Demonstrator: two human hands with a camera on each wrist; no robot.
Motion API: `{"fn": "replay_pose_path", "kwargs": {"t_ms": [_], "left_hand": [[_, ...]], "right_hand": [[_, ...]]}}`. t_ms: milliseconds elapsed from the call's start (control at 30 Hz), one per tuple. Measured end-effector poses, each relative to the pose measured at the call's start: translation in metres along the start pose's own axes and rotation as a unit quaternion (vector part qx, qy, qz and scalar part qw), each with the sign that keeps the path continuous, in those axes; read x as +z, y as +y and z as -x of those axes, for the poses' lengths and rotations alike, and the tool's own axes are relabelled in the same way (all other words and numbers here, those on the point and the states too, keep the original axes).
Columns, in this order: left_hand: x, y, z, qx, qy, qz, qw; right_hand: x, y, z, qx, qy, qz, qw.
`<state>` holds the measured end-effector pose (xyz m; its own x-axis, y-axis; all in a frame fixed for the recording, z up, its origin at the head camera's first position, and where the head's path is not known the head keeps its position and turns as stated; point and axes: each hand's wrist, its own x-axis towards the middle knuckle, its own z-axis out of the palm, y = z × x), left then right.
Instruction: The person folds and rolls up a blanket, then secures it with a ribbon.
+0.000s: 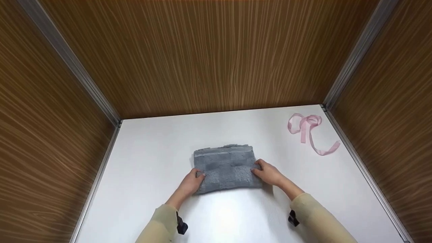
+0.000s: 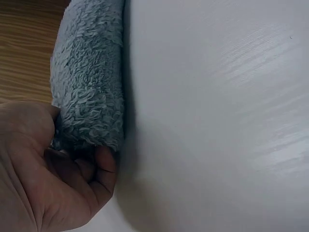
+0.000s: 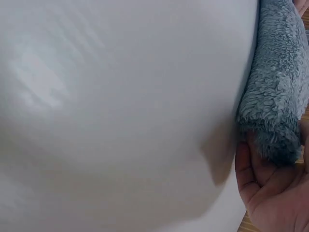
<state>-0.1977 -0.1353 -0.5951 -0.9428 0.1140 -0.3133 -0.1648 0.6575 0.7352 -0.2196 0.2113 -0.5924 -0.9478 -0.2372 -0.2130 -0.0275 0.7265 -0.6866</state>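
Note:
A grey-blue fluffy towel [image 1: 225,168], folded into a layered rectangle, lies on the white table in the head view. My left hand [image 1: 191,182] grips its left edge, thumb on top. At the opposite edge my right hand [image 1: 269,172] pinches the towel, thumb and forefinger over its upper face. In the left wrist view the left hand [image 2: 63,174] has its fingers curled under the thick end of the towel [image 2: 91,72]. The right wrist view shows the right hand's fingers [image 3: 246,174] tucked beneath the other end of the pile [image 3: 277,82].
A pink ribbon [image 1: 303,131] with loops and trailing ends lies at the back right of the table [image 1: 152,141]. Wood-grain panels [image 1: 216,57] stand at the back and both sides, with metal rails [image 1: 364,172] along the side edges.

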Motion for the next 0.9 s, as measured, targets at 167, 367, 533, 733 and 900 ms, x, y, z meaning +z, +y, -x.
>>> {"fn": "replay_pose_path", "kwargs": {"t_ms": [167,367,533,733,900], "left_hand": [[0.005,0.002,-0.002,-0.008,0.024,-0.038,0.999],[0.005,0.004,-0.002,-0.002,0.064,-0.071,0.9955],[0.002,0.005,0.001,0.037,0.107,-0.121,0.9861],[0.002,0.007,0.011,0.268,0.119,-0.27,0.9171],[0.008,0.002,0.021,0.362,0.027,-0.378,0.8519]], "right_hand": [[0.002,0.0,-0.006,0.02,0.003,0.001,1.0],[0.003,0.0,-0.009,0.038,-0.008,-0.002,0.999],[0.003,-0.001,-0.012,0.051,-0.022,-0.002,0.998],[0.004,0.0,-0.015,0.04,-0.02,0.006,0.999],[0.004,-0.001,-0.014,0.037,-0.01,0.003,0.999]]}}
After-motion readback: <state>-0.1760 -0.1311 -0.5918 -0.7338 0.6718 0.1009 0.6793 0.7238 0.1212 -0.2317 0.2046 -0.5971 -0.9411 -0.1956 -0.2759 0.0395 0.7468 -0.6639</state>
